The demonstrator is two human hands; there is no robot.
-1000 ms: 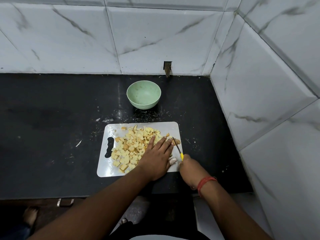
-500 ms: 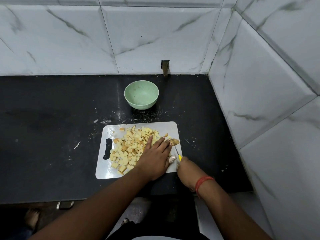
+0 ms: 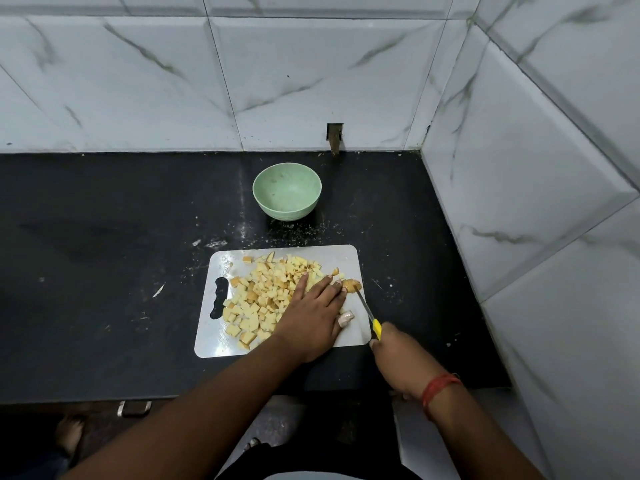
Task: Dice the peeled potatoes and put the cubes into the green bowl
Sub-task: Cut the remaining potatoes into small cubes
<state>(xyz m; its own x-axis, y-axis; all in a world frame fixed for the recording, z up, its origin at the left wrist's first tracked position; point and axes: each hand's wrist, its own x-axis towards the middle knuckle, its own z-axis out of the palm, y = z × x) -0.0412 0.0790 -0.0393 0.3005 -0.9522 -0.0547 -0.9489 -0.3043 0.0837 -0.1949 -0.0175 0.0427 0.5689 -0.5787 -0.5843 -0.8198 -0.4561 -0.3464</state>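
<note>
Black desk [image 3: 104, 271]: we have the white cutting board [image 3: 346, 258] lying on it, and the green bowl [image 3: 286, 191] stands just beyond the board, with nothing in it that we can see.
Potato cubes [image 3: 263, 296]: we see them heaped over the middle and left of the board, none in the bowl yet.
Last piece [image 3: 351, 284]: a small potato end sits near the board's right edge, at our fingertips.
Left hand [image 3: 313, 318]: we lay it flat, fingers straight, pressing on the cubes and steadying that last piece.
Right hand [image 3: 398, 358]: our fingers are curled around the yellow handle of the knife [image 3: 367, 315], blade angled toward the last piece.
Step in hand, as we judge: finishing the dicing.
Doing it well: we should tuck the left fingertips back from the blade, keep the small piece from rolling, and cut straight down.
Risk: the piece is small, so we could nick a finger.
</note>
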